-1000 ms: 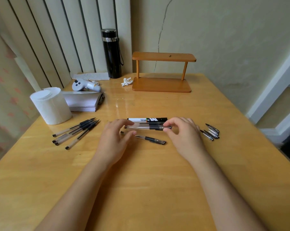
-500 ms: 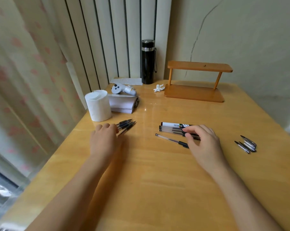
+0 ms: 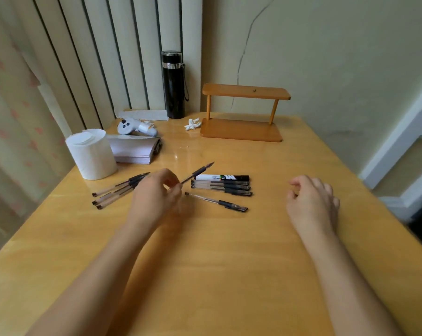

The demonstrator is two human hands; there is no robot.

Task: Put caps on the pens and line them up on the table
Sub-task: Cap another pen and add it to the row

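left hand: the left hand (image 3: 154,197) is pinching an uncapped pen (image 3: 197,172) between thumb and fingertips, other fingers curling in; wrist hovering just above the table (image 3: 217,263).
held pen: tilting up and away to the right, bare tip pointing toward the far side of the table, dark grip section showing just past the fingers; rear of the barrel hiding behind the hand.
right hand: the right hand (image 3: 311,202) is holding nothing, fingers loosely curling, thumb and forefinger slightly apart; sitting well to the right of the pens, touching none. Cannot tell if it is resting on the table.
uncapped pile: a loose bunch of uncapped pens (image 3: 118,190) is lying on the table just left of the left hand, fanning out, tips pointing toward the hand.
capped row: capped pens (image 3: 221,187) are lying side by side, touching, caps to the right, with a white-and-black marker (image 3: 222,177) against the far side of the row.
stray pen: one capped pen (image 3: 216,202) is lying apart, just in front of the row, angled, cap end to the right.
background: white paper roll (image 3: 91,154), paper stack (image 3: 135,150), white controller (image 3: 135,127), black flask (image 3: 173,84), small wooden shelf (image 3: 244,112) are sitting along the far side.
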